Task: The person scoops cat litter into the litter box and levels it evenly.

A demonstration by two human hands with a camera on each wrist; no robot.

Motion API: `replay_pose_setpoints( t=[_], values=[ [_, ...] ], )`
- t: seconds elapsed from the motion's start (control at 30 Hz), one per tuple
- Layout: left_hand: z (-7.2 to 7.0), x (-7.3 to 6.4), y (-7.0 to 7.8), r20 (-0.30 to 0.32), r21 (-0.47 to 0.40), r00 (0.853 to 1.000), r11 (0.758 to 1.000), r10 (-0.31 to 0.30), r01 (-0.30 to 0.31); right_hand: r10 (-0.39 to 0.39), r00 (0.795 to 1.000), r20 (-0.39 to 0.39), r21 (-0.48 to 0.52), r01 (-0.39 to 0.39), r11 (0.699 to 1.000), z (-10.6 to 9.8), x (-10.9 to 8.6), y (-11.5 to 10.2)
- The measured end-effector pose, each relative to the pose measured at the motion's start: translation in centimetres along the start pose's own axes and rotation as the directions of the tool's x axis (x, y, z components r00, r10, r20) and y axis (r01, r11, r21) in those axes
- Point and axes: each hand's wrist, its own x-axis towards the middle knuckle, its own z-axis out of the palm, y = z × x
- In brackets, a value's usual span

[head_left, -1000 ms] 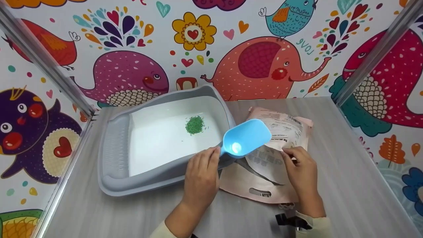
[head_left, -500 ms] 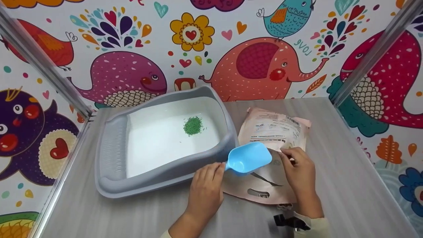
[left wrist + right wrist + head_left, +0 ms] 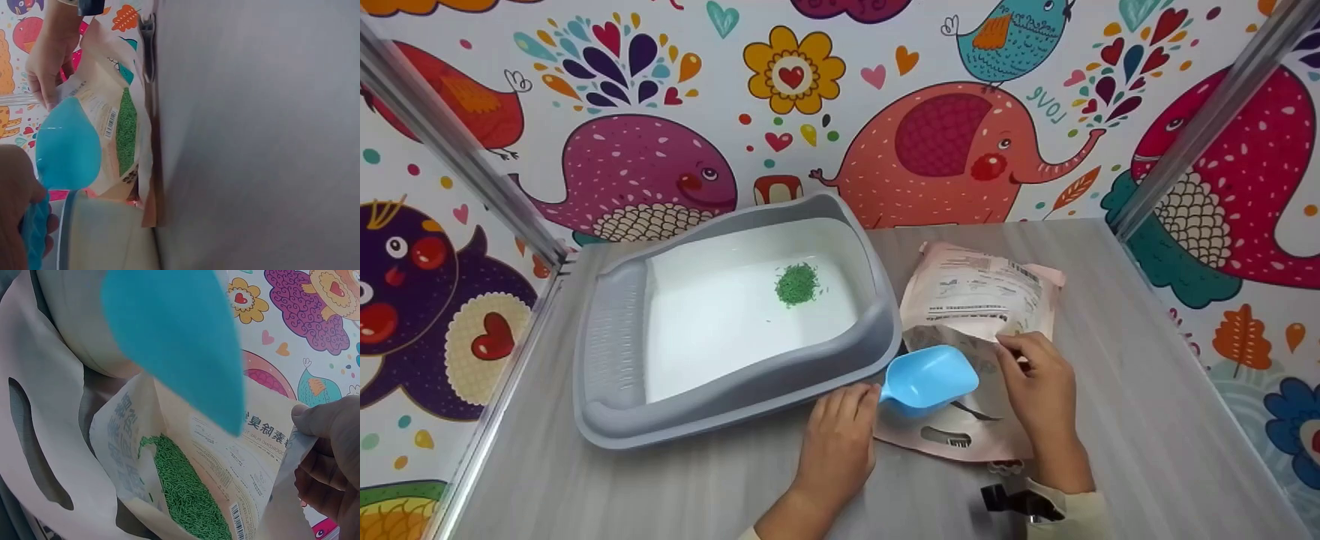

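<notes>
A blue scoop (image 3: 931, 379) is held by its ribbed handle in my left hand (image 3: 838, 442). Its bowl hangs over the open pink bag (image 3: 986, 296), and no pellets show in it. Between thumb and fingers my right hand (image 3: 1041, 390) pinches the edge of the bag's mouth. Green pellets (image 3: 188, 489) fill the lower part of the bag in the right wrist view. Left of the bag stands a grey litter box (image 3: 619, 345) with a white inside. A small heap of green pellets (image 3: 797, 283) lies on its floor.
The box and bag stand side by side on a grey wood-grain table (image 3: 1140, 420). Behind them rises a wall (image 3: 840, 45) printed with cartoon animals, with metal posts at both corners. The bag's flap has a handle slot (image 3: 946, 436).
My left hand has drawn the scoop down and slightly right, from beside the box's rim to lower over the bag's opening. The right hand keeps its grip on the bag.
</notes>
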Motion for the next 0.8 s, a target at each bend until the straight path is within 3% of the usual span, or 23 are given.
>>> replay_pose_setpoints(
  t=[0.3, 0.6, 0.8],
  values=[
    [0.8, 0.0, 0.4, 0.124, 0.047, 0.991, 0.998, -0.038, 0.032, -0.008, 1.000, -0.004, -0.006, 0.008, 1.000, -0.1, 0.1, -0.1],
    [1.1, 0.5, 1.0, 0.275, 0.072, 0.959, 0.996, -0.072, 0.054, -0.042, 0.999, -0.019, -0.026, 0.041, 0.999, -0.1, -0.1, -0.3],
    [1.3, 0.8, 1.4, 0.295, 0.095, 0.953, 0.994, -0.073, 0.046, -0.058, 0.998, -0.012, -0.031, 0.057, 0.998, -0.1, 0.0, -0.5]
  ],
)
